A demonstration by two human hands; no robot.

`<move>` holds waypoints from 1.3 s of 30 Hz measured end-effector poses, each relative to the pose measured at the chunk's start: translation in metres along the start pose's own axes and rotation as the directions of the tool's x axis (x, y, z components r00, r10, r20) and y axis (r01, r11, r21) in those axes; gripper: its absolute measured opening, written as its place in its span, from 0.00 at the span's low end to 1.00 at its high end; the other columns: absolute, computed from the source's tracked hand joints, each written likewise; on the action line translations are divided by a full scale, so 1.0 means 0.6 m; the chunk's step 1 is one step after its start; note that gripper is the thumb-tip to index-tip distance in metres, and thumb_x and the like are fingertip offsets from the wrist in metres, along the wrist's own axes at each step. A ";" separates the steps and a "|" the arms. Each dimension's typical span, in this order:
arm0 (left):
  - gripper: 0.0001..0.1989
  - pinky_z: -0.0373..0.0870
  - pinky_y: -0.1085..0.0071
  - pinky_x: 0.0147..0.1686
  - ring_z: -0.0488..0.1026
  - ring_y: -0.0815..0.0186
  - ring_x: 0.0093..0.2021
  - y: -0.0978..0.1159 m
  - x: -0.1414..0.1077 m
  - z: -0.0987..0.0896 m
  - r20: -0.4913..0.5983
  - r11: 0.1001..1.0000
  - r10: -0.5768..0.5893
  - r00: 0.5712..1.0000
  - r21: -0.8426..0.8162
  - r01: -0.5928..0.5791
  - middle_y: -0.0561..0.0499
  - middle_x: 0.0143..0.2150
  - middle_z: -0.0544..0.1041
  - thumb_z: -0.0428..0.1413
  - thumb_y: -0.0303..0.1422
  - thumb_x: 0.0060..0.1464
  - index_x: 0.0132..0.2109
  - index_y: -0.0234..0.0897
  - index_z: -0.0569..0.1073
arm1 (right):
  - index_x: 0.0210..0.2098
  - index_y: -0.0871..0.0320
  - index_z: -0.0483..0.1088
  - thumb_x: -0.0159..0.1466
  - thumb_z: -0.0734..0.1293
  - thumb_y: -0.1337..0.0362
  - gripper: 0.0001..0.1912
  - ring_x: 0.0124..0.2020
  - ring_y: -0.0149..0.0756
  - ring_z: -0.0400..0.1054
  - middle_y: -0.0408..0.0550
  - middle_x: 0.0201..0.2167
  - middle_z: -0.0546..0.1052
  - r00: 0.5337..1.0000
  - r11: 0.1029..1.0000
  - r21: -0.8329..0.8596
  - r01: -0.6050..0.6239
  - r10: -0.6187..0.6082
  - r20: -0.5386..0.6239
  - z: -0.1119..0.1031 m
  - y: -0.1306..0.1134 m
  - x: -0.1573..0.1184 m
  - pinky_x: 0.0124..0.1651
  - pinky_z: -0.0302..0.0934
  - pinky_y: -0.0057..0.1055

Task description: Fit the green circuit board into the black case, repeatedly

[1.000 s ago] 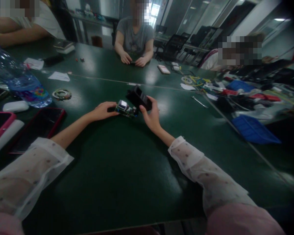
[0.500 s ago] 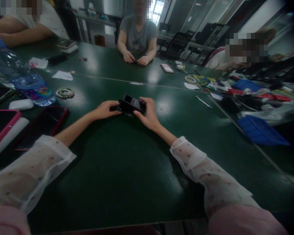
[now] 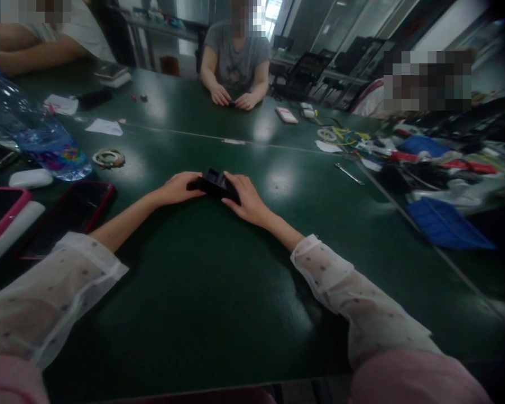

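A small black object (image 3: 214, 182), boxy with a raised part on top, is held between my two hands near the middle of the green table (image 3: 185, 292). My left hand (image 3: 179, 188) grips its left end, with thumb and fingers closed on it. Around its right end my right hand (image 3: 246, 199) is wrapped, fingers over the far side and thumb on the near side. The fine details of the object are too dark to tell.
At left are a water bottle (image 3: 53, 148), a white case (image 3: 31, 178), a red-edged phone (image 3: 69, 216) and a coil (image 3: 109, 158). A wrench (image 3: 349, 174), blue trays (image 3: 448, 223) and tangled cables lie right. Across the table sits a person (image 3: 235, 62).
The black object has turned and tilted between my hands, and its raised part has moved slightly left. My right hand has shifted left and closed further around it.
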State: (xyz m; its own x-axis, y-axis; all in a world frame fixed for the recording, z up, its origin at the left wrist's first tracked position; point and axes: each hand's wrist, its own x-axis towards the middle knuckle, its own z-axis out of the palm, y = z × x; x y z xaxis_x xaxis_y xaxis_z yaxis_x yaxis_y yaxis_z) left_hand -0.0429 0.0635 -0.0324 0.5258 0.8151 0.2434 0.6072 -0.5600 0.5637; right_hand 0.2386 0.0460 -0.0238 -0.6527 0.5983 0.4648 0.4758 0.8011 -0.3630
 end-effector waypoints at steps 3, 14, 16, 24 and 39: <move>0.22 0.66 0.55 0.60 0.73 0.54 0.59 -0.002 -0.001 0.000 0.005 1.000 -0.013 1.000 0.000 0.013 0.45 0.60 0.77 0.58 0.45 0.59 0.58 0.42 0.74 | 0.73 0.51 0.45 0.69 0.63 0.46 0.39 0.60 0.55 0.61 0.59 0.62 0.65 1.000 1.000 -0.018 0.008 -0.008 -0.002 0.001 0.000 -0.002 0.63 0.59 0.59; 0.23 0.65 0.54 0.59 0.72 0.53 0.59 0.019 -0.004 -0.007 0.022 0.998 -0.063 0.998 -0.013 0.063 0.44 0.60 0.76 0.58 0.44 0.58 0.58 0.41 0.73 | 0.72 0.52 0.44 0.70 0.62 0.48 0.37 0.60 0.55 0.65 0.60 0.60 0.67 1.000 0.998 0.054 -0.013 0.013 0.016 0.002 0.003 -0.005 0.63 0.61 0.61; 0.24 0.65 0.54 0.59 0.72 0.53 0.59 0.019 -0.004 -0.007 0.027 0.998 -0.067 0.997 -0.011 0.067 0.43 0.60 0.76 0.57 0.44 0.58 0.58 0.40 0.73 | 0.72 0.52 0.46 0.70 0.62 0.50 0.36 0.60 0.54 0.65 0.60 0.59 0.67 1.000 0.998 0.067 -0.001 0.000 0.013 0.002 0.004 -0.005 0.63 0.62 0.60; 0.25 0.64 0.53 0.60 0.73 0.53 0.59 0.010 -0.002 -0.002 0.006 0.998 -0.057 0.998 0.003 0.057 0.42 0.59 0.77 0.57 0.46 0.57 0.58 0.39 0.74 | 0.72 0.51 0.45 0.71 0.61 0.52 0.35 0.59 0.54 0.64 0.59 0.58 0.67 1.000 0.998 0.064 0.009 -0.010 0.003 0.004 0.005 -0.005 0.63 0.61 0.60; 0.21 0.67 0.55 0.58 0.74 0.54 0.57 0.013 -0.002 -0.004 0.016 0.999 -0.032 0.999 -0.015 0.032 0.44 0.58 0.78 0.57 0.47 0.59 0.54 0.40 0.76 | 0.72 0.52 0.45 0.72 0.60 0.50 0.35 0.56 0.52 0.64 0.59 0.56 0.66 0.999 0.996 0.084 0.017 -0.013 -0.039 0.003 0.005 -0.005 0.61 0.62 0.58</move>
State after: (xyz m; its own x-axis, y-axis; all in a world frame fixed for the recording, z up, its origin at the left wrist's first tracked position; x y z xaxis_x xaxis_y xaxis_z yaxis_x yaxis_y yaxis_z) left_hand -0.0402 0.0582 -0.0264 0.5159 0.8299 0.2126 0.6146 -0.5314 0.5829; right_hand 0.2413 0.0463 -0.0276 -0.6356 0.5877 0.5006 0.4139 0.8068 -0.4216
